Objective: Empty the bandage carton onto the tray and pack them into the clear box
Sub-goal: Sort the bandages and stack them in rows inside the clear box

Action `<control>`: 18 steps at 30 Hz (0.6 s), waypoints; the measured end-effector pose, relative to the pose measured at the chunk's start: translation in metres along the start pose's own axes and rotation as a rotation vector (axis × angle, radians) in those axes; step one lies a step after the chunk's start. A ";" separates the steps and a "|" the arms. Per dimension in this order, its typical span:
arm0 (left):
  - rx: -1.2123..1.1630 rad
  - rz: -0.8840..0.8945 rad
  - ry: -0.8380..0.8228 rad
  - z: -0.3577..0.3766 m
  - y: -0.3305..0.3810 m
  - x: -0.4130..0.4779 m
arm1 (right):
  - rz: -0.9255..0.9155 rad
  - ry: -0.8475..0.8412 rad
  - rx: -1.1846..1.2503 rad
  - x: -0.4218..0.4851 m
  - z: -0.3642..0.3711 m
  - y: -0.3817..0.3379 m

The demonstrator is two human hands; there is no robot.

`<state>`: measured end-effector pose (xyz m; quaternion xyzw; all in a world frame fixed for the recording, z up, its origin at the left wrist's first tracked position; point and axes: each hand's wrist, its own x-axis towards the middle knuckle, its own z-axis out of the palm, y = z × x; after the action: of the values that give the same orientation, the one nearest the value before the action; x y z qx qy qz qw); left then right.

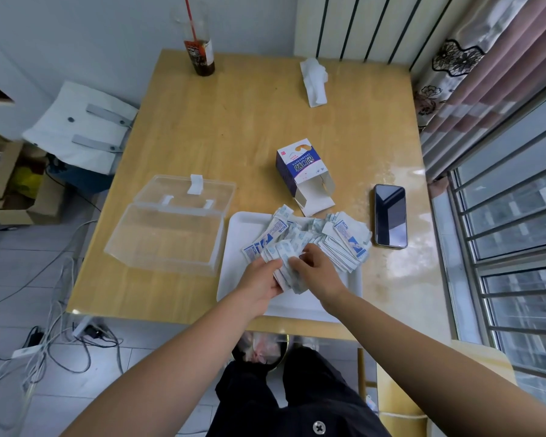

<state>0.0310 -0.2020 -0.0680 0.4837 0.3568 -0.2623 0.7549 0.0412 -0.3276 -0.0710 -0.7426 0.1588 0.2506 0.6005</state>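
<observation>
Since the carton looks emptied, I'm gathering now: over the tray's (243, 230) near half my left hand (260, 279) is curled round a fanned bunch (286, 263) of bandages, and my right hand (317, 272) pinches the same bunch from the other side. The strips run roughly near-to-far. Loose bandages (344, 242) lie on the tray's far-right part. The clear box (167, 238) sits open just left of the tray, so my left hand is nearer. The carton (300, 171) is just past the tray's far edge, open end facing the tray.
</observation>
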 end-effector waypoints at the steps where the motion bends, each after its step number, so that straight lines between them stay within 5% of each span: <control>1: -0.005 -0.023 -0.028 -0.001 0.000 0.000 | 0.011 0.007 0.009 0.000 -0.001 0.000; 18: 0.181 0.120 -0.004 -0.003 -0.006 0.001 | -0.019 0.022 0.037 -0.007 -0.004 -0.001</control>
<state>0.0264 -0.2015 -0.0731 0.5699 0.3008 -0.2489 0.7231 0.0365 -0.3321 -0.0659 -0.7356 0.1628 0.2337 0.6147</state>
